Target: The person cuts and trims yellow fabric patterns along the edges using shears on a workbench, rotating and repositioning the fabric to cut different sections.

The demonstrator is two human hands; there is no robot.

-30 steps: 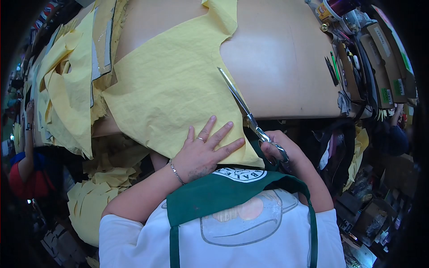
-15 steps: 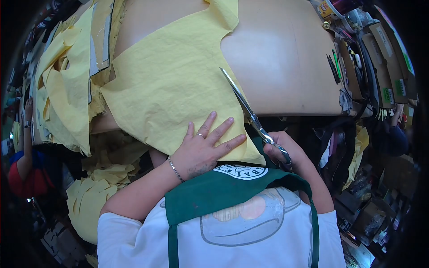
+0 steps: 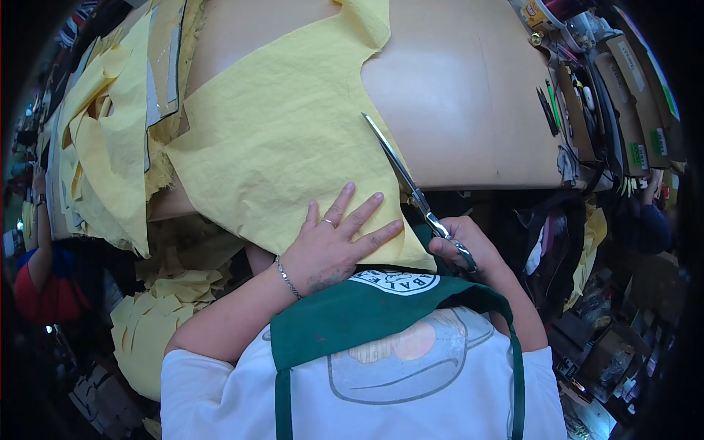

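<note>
A large yellow fabric piece (image 3: 279, 132) lies over the table and hangs past its near edge. My left hand (image 3: 334, 238) rests flat on its lower part, fingers spread, holding nothing. At the fabric's right side my right hand (image 3: 466, 246) grips long metal scissors (image 3: 414, 194) by the handles. One blade lies over the cloth, pointing up and to the left, near the right edge; the other blade is mostly hidden. The blades look closed or nearly so.
More yellow cloth (image 3: 103, 147) and cardboard pattern pieces (image 3: 165, 62) are piled at the table's left. Pens (image 3: 550, 106), boxes (image 3: 623, 95) and a tub (image 3: 539, 16) line the right side. Yellow scraps (image 3: 150, 330) sit below left. Other people's arms show at both sides.
The scissors and my right hand have shifted very slightly. My left hand and the fabric stay put. The arm of a person at far left has moved a little.
</note>
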